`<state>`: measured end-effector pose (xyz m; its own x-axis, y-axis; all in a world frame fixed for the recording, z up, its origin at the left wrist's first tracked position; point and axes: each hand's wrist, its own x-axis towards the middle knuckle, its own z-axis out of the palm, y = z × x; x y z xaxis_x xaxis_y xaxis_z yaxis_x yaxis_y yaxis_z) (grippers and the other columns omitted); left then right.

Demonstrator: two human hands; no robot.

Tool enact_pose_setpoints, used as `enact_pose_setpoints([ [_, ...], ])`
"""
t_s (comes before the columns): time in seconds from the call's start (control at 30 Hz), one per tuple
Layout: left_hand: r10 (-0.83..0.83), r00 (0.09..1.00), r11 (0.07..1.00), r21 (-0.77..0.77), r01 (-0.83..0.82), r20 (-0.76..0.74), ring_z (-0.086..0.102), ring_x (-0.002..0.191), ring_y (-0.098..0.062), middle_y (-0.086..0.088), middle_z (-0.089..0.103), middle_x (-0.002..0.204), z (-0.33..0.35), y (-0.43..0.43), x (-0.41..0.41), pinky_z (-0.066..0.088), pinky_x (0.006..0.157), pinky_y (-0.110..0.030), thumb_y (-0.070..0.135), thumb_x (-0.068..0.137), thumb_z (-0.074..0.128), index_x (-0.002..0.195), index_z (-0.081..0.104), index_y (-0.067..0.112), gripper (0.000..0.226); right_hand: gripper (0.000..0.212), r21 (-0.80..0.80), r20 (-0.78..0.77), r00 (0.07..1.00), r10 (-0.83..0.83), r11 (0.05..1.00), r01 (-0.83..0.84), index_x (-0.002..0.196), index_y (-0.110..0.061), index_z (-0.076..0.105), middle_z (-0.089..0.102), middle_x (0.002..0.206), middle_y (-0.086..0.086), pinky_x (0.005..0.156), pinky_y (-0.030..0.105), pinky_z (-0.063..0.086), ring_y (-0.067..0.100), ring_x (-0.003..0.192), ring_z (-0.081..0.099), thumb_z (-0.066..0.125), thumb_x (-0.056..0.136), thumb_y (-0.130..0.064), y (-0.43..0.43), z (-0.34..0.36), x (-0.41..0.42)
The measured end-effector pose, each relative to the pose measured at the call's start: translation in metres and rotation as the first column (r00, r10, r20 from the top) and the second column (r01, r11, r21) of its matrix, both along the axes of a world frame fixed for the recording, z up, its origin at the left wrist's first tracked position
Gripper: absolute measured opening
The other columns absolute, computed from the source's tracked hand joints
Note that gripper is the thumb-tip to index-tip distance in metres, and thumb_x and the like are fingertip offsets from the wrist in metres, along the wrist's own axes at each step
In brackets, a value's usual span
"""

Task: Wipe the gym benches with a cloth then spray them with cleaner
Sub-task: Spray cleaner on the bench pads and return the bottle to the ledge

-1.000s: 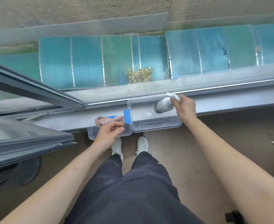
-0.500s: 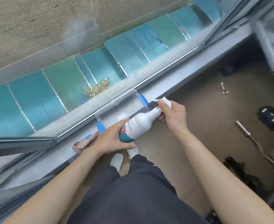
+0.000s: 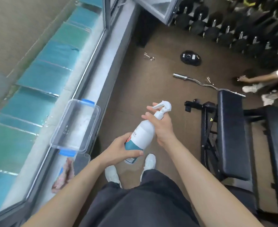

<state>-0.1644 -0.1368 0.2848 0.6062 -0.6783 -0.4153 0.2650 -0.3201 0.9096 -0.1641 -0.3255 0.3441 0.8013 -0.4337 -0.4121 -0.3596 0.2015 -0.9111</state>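
Note:
I hold a white spray bottle [image 3: 143, 134] with a teal label in front of me, tilted with its nozzle up and to the right. My left hand [image 3: 121, 149] grips its lower body. My right hand [image 3: 162, 128] wraps the neck just below the white trigger head. A pink cloth [image 3: 65, 175] lies on the window sill at lower left. A black padded gym bench [image 3: 231, 133] stands to my right, and a second black bench [image 3: 277, 145] lies beyond it.
A clear plastic box [image 3: 76, 126] with blue clips sits on the sill [image 3: 102, 82], its lid beside the cloth. On the brown floor lie a curl bar [image 3: 200, 82] and a weight plate [image 3: 190, 57]. A dumbbell rack [image 3: 233, 30] fills the top right. Another person [image 3: 266, 84] crouches at right.
The bottle came out of the clear box and both hands now hold it. My view has swung right from the window to the gym floor and benches.

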Motion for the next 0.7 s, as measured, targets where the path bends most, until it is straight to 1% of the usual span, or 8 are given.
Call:
enact_pose_setpoints([
  [0.1,-0.117,0.993,0.993,-0.018,0.116,-0.026,0.070,0.097,-0.011,0.012,0.070,0.106,0.007,-0.038,-0.019,0.060,0.085,-0.033,0.051,0.070,0.086,0.122,0.060,0.033,0.061,0.036,0.045,0.001,0.985,-0.172,0.984,0.171,0.124,-0.011,0.055,0.068,0.126,0.005,0.079,0.044,0.058,0.030,0.086,0.073,0.066,0.092,0.000,-0.033,0.009,-0.038],
  [0.17,-0.179,0.983,0.983,-0.044,0.178,-0.038,0.070,0.093,-0.010,0.011,0.070,0.104,0.013,-0.064,-0.030,0.059,0.080,-0.032,0.043,0.070,0.088,0.123,0.061,0.030,0.061,0.030,0.043,0.013,0.960,-0.278,0.960,0.278,0.120,-0.013,0.056,0.067,0.128,0.009,0.080,0.046,0.058,0.029,0.078,0.073,0.061,0.095,0.002,-0.061,0.013,-0.065],
  [0.23,-0.255,0.965,0.965,-0.079,0.250,-0.062,0.070,0.089,-0.012,0.006,0.071,0.104,0.018,-0.090,-0.041,0.059,0.075,-0.032,0.026,0.072,0.089,0.125,0.062,0.025,0.060,0.028,0.059,0.022,0.918,-0.395,0.917,0.393,0.118,-0.015,0.058,0.068,0.129,0.009,0.079,0.045,0.058,0.027,0.076,0.073,0.060,0.096,0.001,-0.089,0.017,-0.094],
  [0.3,-0.322,0.944,0.945,-0.082,0.317,-0.064,0.071,0.091,-0.015,0.003,0.072,0.106,0.021,-0.115,-0.054,0.061,0.077,-0.034,0.015,0.074,0.089,0.127,0.063,0.023,0.059,0.028,0.095,0.030,0.871,-0.490,0.869,0.485,0.119,-0.015,0.058,0.068,0.129,0.007,0.073,0.040,0.060,0.026,0.076,0.073,0.059,0.096,0.000,-0.113,0.022,-0.125],
  [0.43,-0.450,0.889,0.893,-0.078,0.444,-0.087,0.073,0.098,-0.020,-0.003,0.072,0.113,0.028,-0.169,-0.088,0.060,0.082,-0.033,0.011,0.077,0.088,0.127,0.062,0.026,0.058,0.031,0.130,0.056,0.749,-0.660,0.749,0.650,0.119,-0.017,0.059,0.069,0.126,0.003,0.068,0.035,0.061,0.024,0.077,0.074,0.058,0.095,0.003,-0.155,0.030,-0.192],
  [0.57,-0.528,0.845,0.849,-0.046,0.526,-0.091,0.070,0.106,-0.020,-0.002,0.073,0.116,0.033,-0.226,-0.134,0.058,0.093,-0.030,0.015,0.081,0.086,0.122,0.064,0.030,0.049,0.028,0.180,0.063,0.612,-0.788,0.612,0.770,0.106,-0.020,0.061,0.067,0.117,0.003,0.068,0.035,0.060,0.024,0.077,0.072,0.056,0.095,0.005,-0.203,0.027,-0.262],
  [0.63,-0.541,0.835,0.841,-0.031,0.541,-0.101,0.070,0.106,-0.021,-0.004,0.074,0.115,0.033,-0.255,-0.161,0.057,0.092,-0.030,0.017,0.078,0.087,0.123,0.065,0.026,0.051,0.026,0.235,0.032,0.526,-0.850,0.518,0.822,0.103,-0.021,0.060,0.068,0.105,0.001,0.071,0.037,0.058,0.025,0.079,0.072,0.057,0.095,0.004,-0.231,0.021,-0.296],
  [0.7,-0.547,0.829,0.836,-0.010,0.549,-0.115,0.070,0.101,-0.017,-0.007,0.074,0.115,0.036,-0.285,-0.187,0.057,0.090,-0.028,0.016,0.077,0.087,0.125,0.064,0.022,0.053,0.024,0.305,-0.009,0.425,-0.905,0.402,0.863,0.105,-0.020,0.061,0.069,0.103,0.000,0.072,0.037,0.058,0.026,0.082,0.073,0.061,0.095,0.002,-0.260,0.014,-0.328],
])
